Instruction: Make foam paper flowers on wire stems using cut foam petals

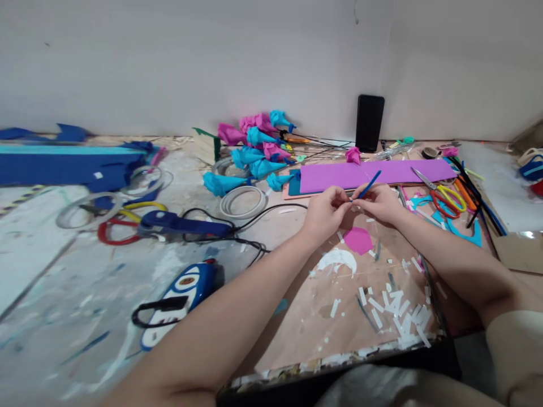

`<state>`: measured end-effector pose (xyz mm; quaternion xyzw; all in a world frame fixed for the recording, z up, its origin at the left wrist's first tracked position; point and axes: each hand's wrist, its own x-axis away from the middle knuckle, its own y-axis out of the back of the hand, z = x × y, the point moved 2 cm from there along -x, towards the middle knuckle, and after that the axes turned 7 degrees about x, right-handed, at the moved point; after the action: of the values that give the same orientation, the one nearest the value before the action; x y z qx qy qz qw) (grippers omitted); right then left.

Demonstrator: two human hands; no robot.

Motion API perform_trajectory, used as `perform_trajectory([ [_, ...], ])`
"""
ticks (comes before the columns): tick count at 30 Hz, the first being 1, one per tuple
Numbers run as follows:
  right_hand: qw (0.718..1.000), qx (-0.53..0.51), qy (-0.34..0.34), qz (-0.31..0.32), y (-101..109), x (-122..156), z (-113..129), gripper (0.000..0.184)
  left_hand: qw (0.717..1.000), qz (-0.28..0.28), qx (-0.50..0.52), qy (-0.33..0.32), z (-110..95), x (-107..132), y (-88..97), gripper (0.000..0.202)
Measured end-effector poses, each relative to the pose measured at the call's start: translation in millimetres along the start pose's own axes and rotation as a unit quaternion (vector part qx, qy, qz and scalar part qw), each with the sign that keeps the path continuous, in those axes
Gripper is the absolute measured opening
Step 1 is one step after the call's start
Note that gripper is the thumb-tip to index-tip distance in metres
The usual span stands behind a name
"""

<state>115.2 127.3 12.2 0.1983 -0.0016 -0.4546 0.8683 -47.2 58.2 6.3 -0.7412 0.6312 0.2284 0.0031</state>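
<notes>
My left hand (324, 212) and my right hand (379, 202) meet above the table board, fingertips pinched close together. A thin dark blue strip (372, 181) sticks up at a slant from the fingers of my right hand. Its lower end runs down to where the left fingertips press, partly hidden by the fingers. A round pink paper piece (357, 241) lies on the board just below my hands. Behind them rests a long stack of purple paper (339, 175), with a small pink paper flower (353, 155) at its back edge.
Blue and pink paper flowers (250, 164) on dark stems lie at the back. Tape rolls (242, 202), a cord and a blue-white device (180, 305) are left. Scissors (445, 198) lie right, white scraps (399, 311) in front. A phone (370, 123) leans on the wall.
</notes>
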Motion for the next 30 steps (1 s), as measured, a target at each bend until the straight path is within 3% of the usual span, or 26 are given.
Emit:
perform_trajectory([
  [5, 0.991, 0.113, 0.054, -0.038, 3, 2, 9, 0.013, 0.980, 0.006, -0.184, -0.076, -1, 2, 0.9, 0.006],
  [9, 0.986, 0.146, 0.062, -0.051, 3, 5, 14, 0.011, 0.965, 0.018, -0.238, -0.111, 1, 3, -1.7, 0.009],
  [14, 0.988, 0.128, 0.040, -0.077, 3, 3, 10, 0.011, 0.991, -0.009, -0.121, -0.052, 3, 3, -1.6, 0.005],
  [18, 0.996, -0.032, -0.025, -0.079, 3, -1, 0, 0.020, 1.000, -0.017, 0.015, -0.016, 2, 0, -0.4, 0.015],
  [22, 0.982, -0.167, -0.071, -0.050, 3, -3, -4, 0.032, 0.999, -0.012, 0.041, -0.014, 0, -1, -0.1, 0.011],
  [30, 0.976, -0.203, -0.075, -0.024, 4, -5, -1, 0.036, 0.997, -0.007, 0.079, -0.006, -3, 0, -2.5, 0.013],
])
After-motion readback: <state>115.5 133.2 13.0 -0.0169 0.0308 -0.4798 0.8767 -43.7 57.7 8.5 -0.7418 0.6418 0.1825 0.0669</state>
